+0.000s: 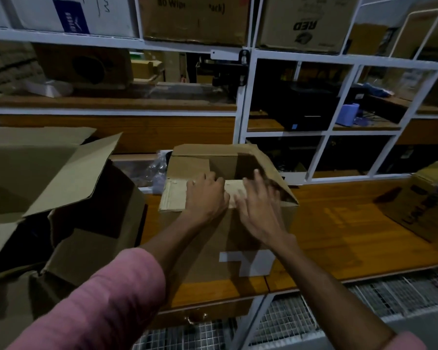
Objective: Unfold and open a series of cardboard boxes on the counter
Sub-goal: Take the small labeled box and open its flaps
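White wire shelving stacked with cartons fills the upper frame, and below it your wooden counter point(339, 223) carries the work. From the head view, the cardboard box point(213, 238) stands at centre frame on the counter's near edge, probably pulled close so you can reach over its top. Your left hand point(206, 195) rests on the near flap point(173, 197), fingers curled over its inner edge, seemingly to press it outward. Your right hand point(259, 210) lies open, fingers spread toward the right flap point(276, 173), which stands partly raised. It is plain brown, creased, with a white mark on its front. An opened box point(68, 188) sprawls at left.
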Demonstrator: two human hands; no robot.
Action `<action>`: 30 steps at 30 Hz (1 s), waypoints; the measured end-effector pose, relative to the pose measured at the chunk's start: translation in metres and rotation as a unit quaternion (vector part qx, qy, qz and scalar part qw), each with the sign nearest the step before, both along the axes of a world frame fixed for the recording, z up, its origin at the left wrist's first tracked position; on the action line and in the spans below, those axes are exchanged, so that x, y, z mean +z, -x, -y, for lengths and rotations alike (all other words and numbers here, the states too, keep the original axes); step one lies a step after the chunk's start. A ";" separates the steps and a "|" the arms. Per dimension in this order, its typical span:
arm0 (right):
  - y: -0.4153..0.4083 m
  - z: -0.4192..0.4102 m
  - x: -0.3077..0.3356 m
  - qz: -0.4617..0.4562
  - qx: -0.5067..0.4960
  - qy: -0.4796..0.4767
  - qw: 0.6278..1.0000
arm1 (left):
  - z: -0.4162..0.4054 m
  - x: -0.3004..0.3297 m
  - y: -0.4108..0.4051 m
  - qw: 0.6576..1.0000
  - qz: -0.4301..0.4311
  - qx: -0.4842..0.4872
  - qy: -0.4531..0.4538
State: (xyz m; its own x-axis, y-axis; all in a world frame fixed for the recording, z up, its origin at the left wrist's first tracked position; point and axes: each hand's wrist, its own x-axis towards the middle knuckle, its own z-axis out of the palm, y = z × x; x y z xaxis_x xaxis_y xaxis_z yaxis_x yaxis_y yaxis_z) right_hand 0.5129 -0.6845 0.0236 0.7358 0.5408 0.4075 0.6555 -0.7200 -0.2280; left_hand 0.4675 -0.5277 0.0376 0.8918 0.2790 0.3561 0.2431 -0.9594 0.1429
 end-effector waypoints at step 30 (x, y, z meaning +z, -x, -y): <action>-0.084 0.025 0.027 0.056 -0.059 -0.136 0.987 | -0.019 0.050 -0.049 0.999 0.006 -0.013 -0.041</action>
State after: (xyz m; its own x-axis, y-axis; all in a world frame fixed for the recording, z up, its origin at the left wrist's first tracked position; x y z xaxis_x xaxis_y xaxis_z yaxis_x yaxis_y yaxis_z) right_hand 0.5973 -0.7099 0.0503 0.7292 0.3138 0.6081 0.6032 -0.7144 -0.3547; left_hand 0.5162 -0.5088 0.0880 0.8939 0.2262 0.3870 0.2176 -0.9738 0.0664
